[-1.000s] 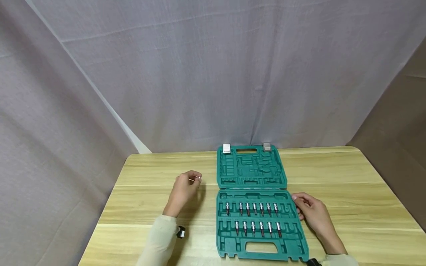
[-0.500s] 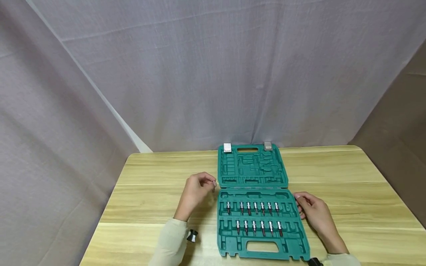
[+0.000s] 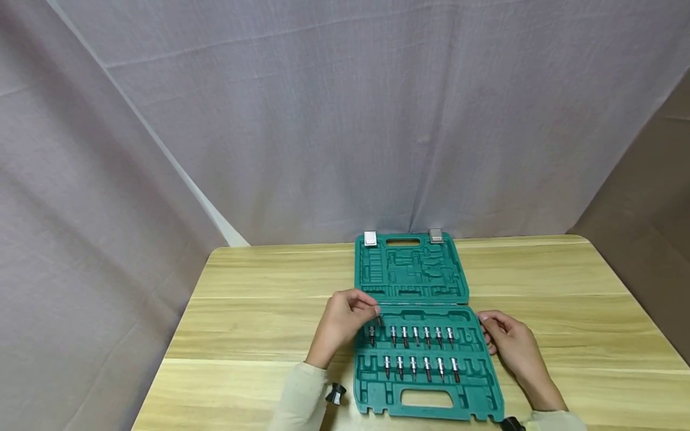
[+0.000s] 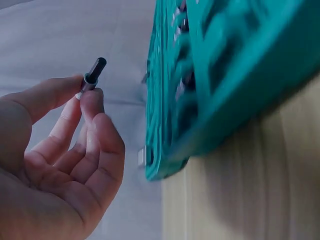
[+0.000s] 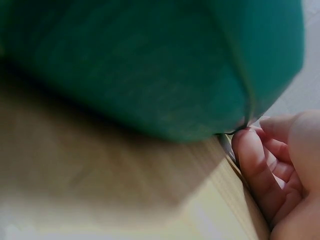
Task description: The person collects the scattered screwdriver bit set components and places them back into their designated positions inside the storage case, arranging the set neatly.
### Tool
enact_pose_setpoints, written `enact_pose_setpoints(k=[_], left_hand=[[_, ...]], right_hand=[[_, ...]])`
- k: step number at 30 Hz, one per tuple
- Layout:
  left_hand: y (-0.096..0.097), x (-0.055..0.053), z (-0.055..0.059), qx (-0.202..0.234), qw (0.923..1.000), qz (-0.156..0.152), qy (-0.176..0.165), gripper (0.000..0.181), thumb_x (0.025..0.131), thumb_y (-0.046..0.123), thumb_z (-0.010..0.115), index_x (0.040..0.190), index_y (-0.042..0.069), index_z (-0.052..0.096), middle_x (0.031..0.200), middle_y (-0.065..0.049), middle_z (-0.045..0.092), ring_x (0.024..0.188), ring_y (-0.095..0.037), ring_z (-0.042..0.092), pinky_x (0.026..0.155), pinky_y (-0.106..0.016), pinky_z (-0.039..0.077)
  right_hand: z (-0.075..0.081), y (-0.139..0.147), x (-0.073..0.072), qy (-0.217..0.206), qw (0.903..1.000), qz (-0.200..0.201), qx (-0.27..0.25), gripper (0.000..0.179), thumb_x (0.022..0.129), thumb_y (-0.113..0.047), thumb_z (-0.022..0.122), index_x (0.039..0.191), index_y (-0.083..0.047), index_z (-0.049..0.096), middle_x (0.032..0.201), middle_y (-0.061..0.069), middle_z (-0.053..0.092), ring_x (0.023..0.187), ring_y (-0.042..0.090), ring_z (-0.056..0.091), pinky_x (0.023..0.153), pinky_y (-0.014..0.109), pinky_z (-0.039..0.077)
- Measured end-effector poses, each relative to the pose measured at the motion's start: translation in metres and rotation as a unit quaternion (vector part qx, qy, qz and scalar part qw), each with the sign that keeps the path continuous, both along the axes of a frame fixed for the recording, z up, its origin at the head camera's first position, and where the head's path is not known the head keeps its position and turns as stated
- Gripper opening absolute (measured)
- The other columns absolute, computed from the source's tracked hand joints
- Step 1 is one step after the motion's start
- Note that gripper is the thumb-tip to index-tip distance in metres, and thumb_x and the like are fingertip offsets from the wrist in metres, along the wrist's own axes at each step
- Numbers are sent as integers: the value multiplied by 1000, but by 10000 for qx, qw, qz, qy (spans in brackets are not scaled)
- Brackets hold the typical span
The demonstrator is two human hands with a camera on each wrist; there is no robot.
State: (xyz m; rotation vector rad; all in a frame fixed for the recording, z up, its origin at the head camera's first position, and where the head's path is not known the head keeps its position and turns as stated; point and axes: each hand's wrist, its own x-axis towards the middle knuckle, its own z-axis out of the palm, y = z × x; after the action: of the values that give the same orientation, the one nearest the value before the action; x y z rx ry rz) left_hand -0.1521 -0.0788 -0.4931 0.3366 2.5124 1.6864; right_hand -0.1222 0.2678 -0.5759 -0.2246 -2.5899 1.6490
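A green plastic socket case (image 3: 375, 396) lies opened flat on the table, its lid folded back. My left hand (image 3: 345, 320) is over the left part of the case, near the hinge. Thumb and fingertips pinch a bit socket (image 4: 94, 75) by its silver collar, its dark bit sticking out; the other fingers curl loosely. Two rows of bit sockets (image 3: 427, 336) stand in the case's slots below that hand. My right hand (image 3: 509, 344) holds the right edge of the case near the hinge, thumb and fingertips against the rim; the case hides part of the fingertips.
The lid (image 3: 409, 269) has moulded recesses and two metal latches (image 3: 370, 238) at its far edge. A wooden table (image 3: 259, 323) spreads to both sides. Grey cloth (image 3: 323, 120) hangs behind and at the left.
My left hand has moved right with the bit socket, from the bare table to over the case's left part. The right hand stays at the case's right edge.
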Motion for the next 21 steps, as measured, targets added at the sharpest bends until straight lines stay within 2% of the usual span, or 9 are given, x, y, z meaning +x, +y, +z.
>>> enact_pose_setpoints(k=[5,12,21], left_hand=[[16,6,-4,-6,9997,-184,-189,3,94,12,80,93,10,78,82,4,74,74,-21,72,62,-26,54],[37,10,-3,71,9987,-422,-275,4,94,9,80,92,10,77,81,5,72,70,-8,68,63,-23,54],[56,17,-2,311,9978,-330,-494,3,96,8,76,99,8,77,84,7,71,71,-5,67,64,-22,54]], right_hand=[[-1,0,-1,-56,10000,-8,-13,47,112,-35,54,131,6,66,90,8,68,69,10,62,58,31,58],[-2,-1,-1,-44,10000,-4,-17,49,112,-37,53,131,6,66,90,7,68,70,10,62,58,31,58],[-1,-1,-1,-39,9999,-11,105,51,112,-41,52,131,4,66,90,7,69,70,11,63,59,31,58]])
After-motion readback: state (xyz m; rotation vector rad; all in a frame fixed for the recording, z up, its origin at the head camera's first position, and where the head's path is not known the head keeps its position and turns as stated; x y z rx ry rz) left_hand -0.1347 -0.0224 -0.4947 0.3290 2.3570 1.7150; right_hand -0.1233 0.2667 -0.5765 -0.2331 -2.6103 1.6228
